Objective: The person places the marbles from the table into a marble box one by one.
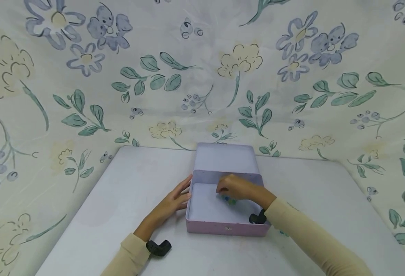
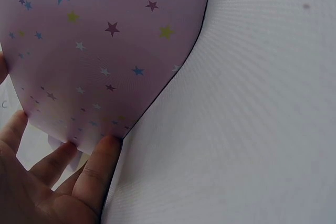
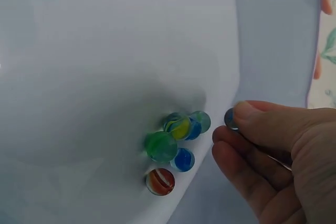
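A pink metal box with a pale lining stands open on the table. In the left wrist view its star-printed side shows. My left hand rests fingertips against the box's left wall, fingers fairly straight. Inside the box, my right hand pinches a small bluish glass marble between thumb and finger. Just below it, several marbles lie grouped on the box floor, among them a green marble, a blue marble and a red-brown marble with a white streak.
The box's hinged lid is raised at the back. Small green items sit on the white table by the front right corner, partly hidden by the right sleeve. A floral cloth hangs behind and at both sides.
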Motion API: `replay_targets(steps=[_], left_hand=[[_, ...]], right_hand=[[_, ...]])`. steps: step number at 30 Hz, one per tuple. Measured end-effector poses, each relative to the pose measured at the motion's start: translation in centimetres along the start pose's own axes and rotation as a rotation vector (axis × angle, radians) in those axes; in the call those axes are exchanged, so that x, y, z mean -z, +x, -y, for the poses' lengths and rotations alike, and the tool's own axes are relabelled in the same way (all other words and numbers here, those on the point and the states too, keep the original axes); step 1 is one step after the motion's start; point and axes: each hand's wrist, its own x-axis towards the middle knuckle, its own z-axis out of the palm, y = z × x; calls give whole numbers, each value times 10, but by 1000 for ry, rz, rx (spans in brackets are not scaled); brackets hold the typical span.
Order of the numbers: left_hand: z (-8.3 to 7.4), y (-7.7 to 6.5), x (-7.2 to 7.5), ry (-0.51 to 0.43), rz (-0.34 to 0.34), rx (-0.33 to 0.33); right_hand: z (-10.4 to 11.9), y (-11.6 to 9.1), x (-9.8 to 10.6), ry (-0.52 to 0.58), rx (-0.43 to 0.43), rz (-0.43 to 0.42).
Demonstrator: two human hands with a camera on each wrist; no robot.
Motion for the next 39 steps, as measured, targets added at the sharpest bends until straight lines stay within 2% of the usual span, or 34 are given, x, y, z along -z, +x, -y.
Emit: replay_targets(steps=[7, 14, 24, 39], left_hand=[[1, 1, -1, 4, -4, -3], [2, 1, -2, 12, -5, 1], [0, 0, -2, -14, 1, -4], [1, 1, -2, 10, -3, -11]], right_hand=[[-3, -1, -4, 1, 20, -11], [-4, -2, -8, -9, -6, 22], [-4, -1, -11, -22, 13, 27], [-6, -1, -14, -49, 29, 31]])
